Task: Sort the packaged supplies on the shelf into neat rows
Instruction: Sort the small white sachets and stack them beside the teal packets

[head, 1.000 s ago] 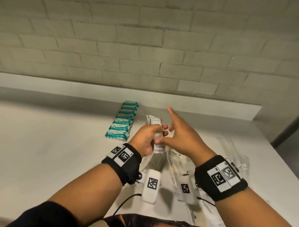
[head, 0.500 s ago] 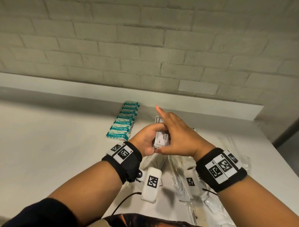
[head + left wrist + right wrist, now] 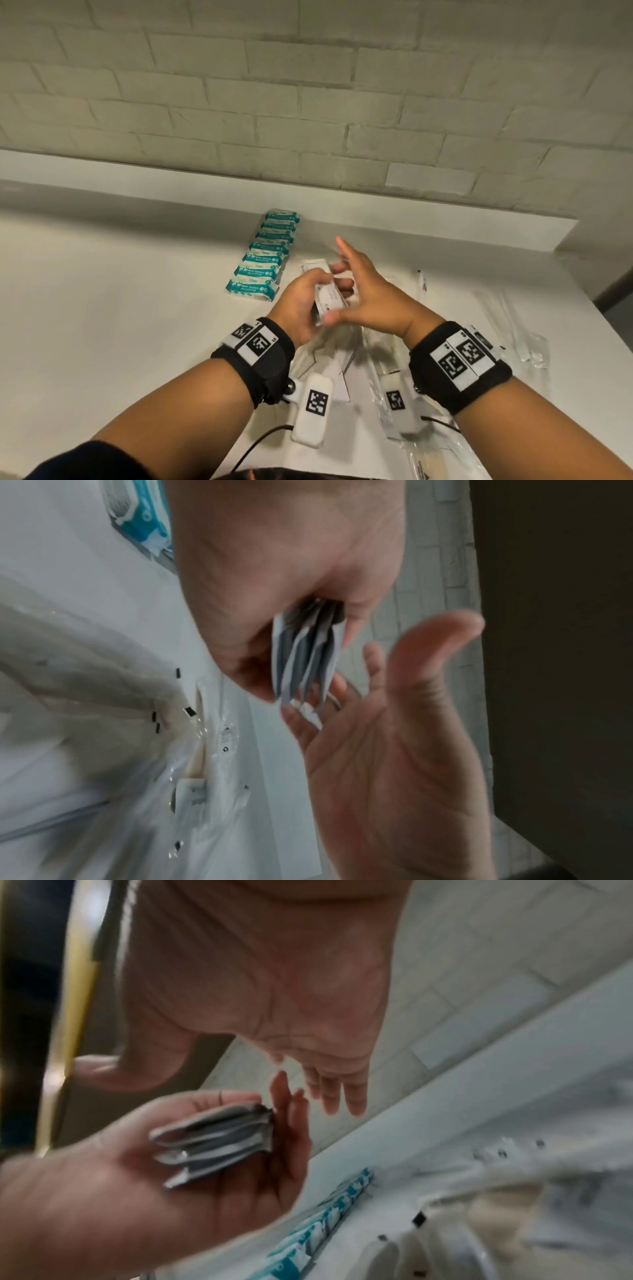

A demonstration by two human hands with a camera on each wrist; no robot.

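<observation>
My left hand grips a small stack of white sachets above the white shelf. The stack's fanned edges show in the left wrist view and in the right wrist view. My right hand is just right of the stack with its fingers straight and spread. Its thumb lies near the stack's lower edge. The right wrist view shows the right palm off the sachets. A neat row of teal wipe packs runs toward the wall, left of my hands.
Loose clear-wrapped packages lie scattered on the shelf to the right and under my wrists. A raised ledge and a painted brick wall close the back. The shelf ends at the right.
Half a second ago my right hand lay over the sachet stack. Now its fingers have spread and come off it, while the left hand keeps hold of the stack.
</observation>
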